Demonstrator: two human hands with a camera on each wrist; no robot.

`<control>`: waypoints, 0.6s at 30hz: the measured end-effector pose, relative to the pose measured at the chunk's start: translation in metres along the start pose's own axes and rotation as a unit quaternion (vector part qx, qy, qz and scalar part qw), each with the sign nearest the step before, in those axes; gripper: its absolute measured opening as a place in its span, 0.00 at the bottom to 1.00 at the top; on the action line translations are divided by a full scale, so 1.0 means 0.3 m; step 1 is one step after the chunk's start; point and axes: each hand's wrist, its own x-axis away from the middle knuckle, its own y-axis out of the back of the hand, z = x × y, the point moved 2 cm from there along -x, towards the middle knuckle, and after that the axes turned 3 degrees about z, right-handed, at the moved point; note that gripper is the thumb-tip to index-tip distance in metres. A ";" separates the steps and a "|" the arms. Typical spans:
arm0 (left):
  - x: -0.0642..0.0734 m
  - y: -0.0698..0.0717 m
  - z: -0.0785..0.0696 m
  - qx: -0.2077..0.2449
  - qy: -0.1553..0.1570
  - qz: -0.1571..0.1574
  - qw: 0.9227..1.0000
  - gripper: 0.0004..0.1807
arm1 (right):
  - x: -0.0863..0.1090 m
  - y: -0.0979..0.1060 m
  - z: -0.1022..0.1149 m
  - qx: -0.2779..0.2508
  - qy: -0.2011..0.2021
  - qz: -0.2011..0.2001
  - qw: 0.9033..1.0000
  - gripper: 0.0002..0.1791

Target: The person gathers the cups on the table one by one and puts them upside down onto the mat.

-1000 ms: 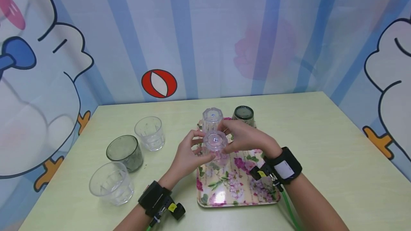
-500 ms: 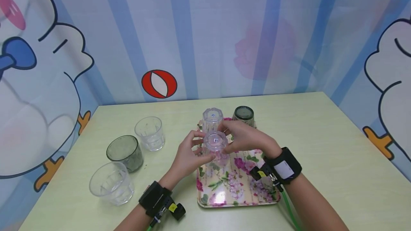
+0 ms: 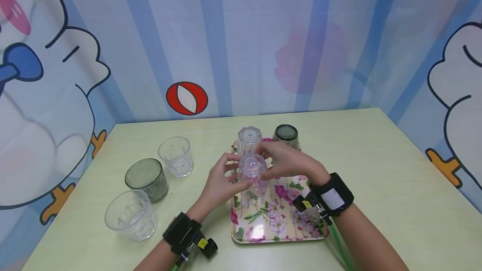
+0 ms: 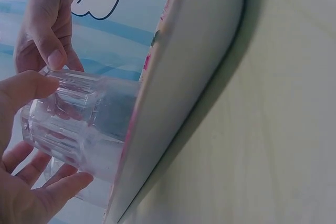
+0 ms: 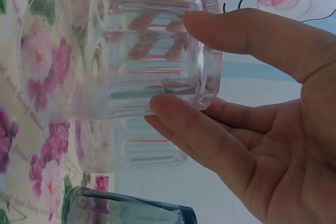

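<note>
A clear fluted drinking glass [image 3: 253,168] stands upside down on the left part of a floral tray [image 3: 269,225]. My left hand [image 3: 222,181] holds it from the left, thumb toward me. From the right, my right hand [image 3: 290,160] pinches it near its upturned base. In the right wrist view, thumb and fingers lie along the ridged side of the glass [image 5: 105,51], its wide rim down at the tray's flowers. The left wrist view shows both hands around the glass [image 4: 73,114]. Another upturned clear glass [image 3: 248,137] is just behind it.
An upturned dark green-grey glass [image 3: 286,133] stands at the tray's back right, partly behind my right hand. To the left, on the pale table [image 3: 380,170], are three upright glasses: a clear one [image 3: 177,158], a green-grey one [image 3: 148,181] and a larger-looking clear one [image 3: 132,216].
</note>
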 end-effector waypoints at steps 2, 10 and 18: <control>0.001 0.000 -0.001 0.000 0.001 0.000 1.000 0.32 | 0.000 0.000 0.000 0.001 0.000 -0.001 1.000 0.26; 0.003 0.001 -0.002 0.003 0.003 0.003 1.000 0.32 | -0.002 -0.003 -0.002 0.000 0.001 -0.004 1.000 0.27; 0.000 0.001 0.001 0.004 0.002 0.003 1.000 0.32 | -0.001 -0.001 0.002 -0.009 -0.004 0.002 1.000 0.27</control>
